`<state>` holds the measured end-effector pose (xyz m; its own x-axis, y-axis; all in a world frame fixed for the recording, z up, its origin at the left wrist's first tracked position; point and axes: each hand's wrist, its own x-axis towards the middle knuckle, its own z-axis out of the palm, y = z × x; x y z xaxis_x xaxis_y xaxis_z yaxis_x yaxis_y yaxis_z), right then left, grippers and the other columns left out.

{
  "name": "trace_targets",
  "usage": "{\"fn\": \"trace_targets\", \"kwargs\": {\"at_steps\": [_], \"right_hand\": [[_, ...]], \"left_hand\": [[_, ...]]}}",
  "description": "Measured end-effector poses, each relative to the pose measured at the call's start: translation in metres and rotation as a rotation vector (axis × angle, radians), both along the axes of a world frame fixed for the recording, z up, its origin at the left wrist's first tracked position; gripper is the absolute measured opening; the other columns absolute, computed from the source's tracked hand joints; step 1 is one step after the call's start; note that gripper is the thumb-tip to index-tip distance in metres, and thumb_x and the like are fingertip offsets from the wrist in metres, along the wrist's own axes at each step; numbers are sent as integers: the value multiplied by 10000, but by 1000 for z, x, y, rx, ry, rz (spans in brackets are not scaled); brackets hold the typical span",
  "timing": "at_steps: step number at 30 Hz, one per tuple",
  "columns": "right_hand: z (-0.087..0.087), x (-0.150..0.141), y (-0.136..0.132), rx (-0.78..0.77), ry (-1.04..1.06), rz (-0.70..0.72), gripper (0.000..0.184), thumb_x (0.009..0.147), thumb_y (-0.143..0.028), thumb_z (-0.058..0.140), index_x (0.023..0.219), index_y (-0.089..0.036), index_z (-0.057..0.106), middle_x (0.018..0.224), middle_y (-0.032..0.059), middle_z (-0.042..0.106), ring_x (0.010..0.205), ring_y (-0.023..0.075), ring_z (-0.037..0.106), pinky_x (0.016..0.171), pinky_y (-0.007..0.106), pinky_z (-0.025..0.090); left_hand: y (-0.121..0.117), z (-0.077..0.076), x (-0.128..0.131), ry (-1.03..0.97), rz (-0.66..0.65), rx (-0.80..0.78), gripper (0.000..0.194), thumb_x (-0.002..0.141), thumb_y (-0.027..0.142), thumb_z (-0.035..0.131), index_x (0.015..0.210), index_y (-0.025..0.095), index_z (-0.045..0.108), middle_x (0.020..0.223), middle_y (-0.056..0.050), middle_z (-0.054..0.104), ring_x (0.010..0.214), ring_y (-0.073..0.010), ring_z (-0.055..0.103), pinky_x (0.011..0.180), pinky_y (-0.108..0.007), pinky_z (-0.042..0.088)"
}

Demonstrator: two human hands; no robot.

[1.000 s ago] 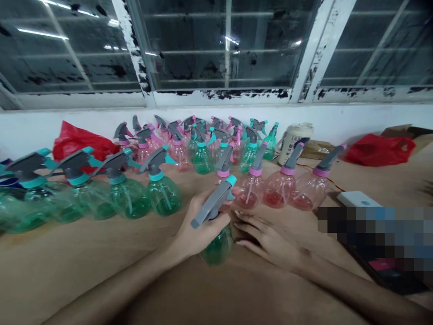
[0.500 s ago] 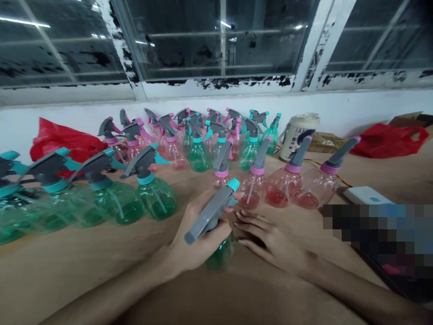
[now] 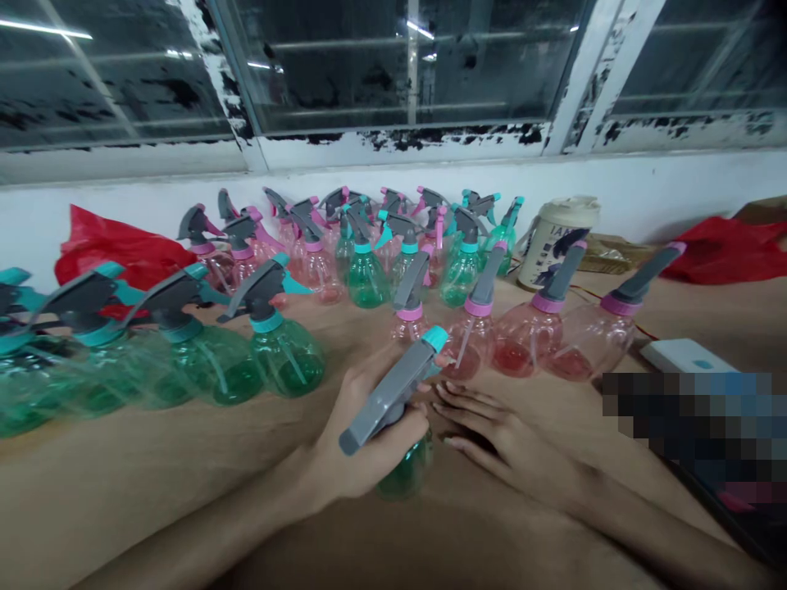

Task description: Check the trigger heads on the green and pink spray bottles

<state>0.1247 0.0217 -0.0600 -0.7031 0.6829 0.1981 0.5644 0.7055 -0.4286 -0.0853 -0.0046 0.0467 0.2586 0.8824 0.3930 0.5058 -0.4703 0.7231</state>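
Note:
My left hand [image 3: 369, 426] is wrapped round the neck of a green spray bottle [image 3: 409, 471] with a grey trigger head and turquoise nozzle. The bottle stands on the table [image 3: 202, 492], its nozzle pointing away and to the right. Just right of it, my right hand [image 3: 492, 426] rests on the tabletop, fingers stretched out towards the bottle, holding nothing. Beyond my hands stands a row of pink spray bottles [image 3: 522, 348]. To the left is a row of green spray bottles [image 3: 288, 360], each with some liquid inside.
More pink and green spray bottles [image 3: 367, 279] crowd near the wall. A printed paper cup [image 3: 553, 246] stands behind the pink row. Red plastic bags [image 3: 116, 254] lie at left and right. A white box [image 3: 689, 356] and a blurred-out dark object [image 3: 707, 442] are at the right.
The view has shifted slightly, so most things appear a little farther right. My left hand still grips the green spray bottle, and my right hand keeps its pose on the table.

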Motion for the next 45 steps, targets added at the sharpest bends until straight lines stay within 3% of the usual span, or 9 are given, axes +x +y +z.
{"fn": "trace_targets", "kwargs": {"at_steps": [7,12,15,20,24,29,34,38,45], "right_hand": [[0,1,-1,0,-40,6,444,925,-375,427,1347,-237,425,1420,8,415,1334,194,312,1100,419,296],[-1,1,-2,12,-28,2,455,922,-361,441,1360,-246,401,1429,10,396,1331,203,313,1092,414,314],[0,2,-3,26,-37,11,464,923,-365,440,1370,-255,379,1433,8,385,1331,207,312,1092,419,310],[1,2,-4,38,-53,-3,463,926,-353,439,1372,-247,375,1439,3,375,1334,199,305,1098,408,305],[0,2,-4,43,-60,1,466,924,-355,444,1372,-254,371,1434,-6,385,1328,194,321,1093,415,313],[-1,2,-6,108,-67,-16,472,918,-326,457,1374,-238,373,1434,19,383,1326,202,323,1092,433,303],[-2,3,-7,145,-112,-20,487,920,-348,444,1381,-215,362,1441,27,368,1328,200,321,1085,431,314],[0,4,-6,104,-91,-16,489,915,-342,457,1381,-231,362,1436,23,382,1323,198,331,1083,424,321],[2,5,-5,59,-87,-9,491,919,-378,444,1382,-239,360,1442,25,375,1326,199,326,1088,430,311]], "left_hand": [[-3,-2,-2,-36,-25,-22,61,727,202,476,671,219,493,638,22,550,591,-157,527,566,-292,441],[-4,0,-2,-61,-22,1,101,767,153,485,767,215,565,741,17,617,725,-163,578,729,-319,464],[-4,1,-3,-71,-15,-10,106,757,140,492,772,219,560,733,23,603,715,-160,570,671,-292,468],[-3,0,-1,-46,-4,54,84,684,154,462,658,233,476,586,49,451,519,-138,423,512,-272,400],[-2,-3,1,-53,24,60,107,671,130,469,655,231,437,623,43,441,559,-139,434,559,-275,405],[-2,-9,5,-103,84,57,188,674,84,467,793,224,504,652,58,453,533,-109,438,532,-236,409],[0,-14,6,-15,132,155,190,664,54,486,762,217,491,692,49,471,617,-125,487,606,-257,430],[5,-14,3,41,83,199,161,665,81,514,728,220,462,676,42,466,606,-139,477,606,-284,436],[9,-18,2,26,14,209,280,682,90,548,915,239,503,859,-6,594,795,-186,585,753,-324,490]]}}
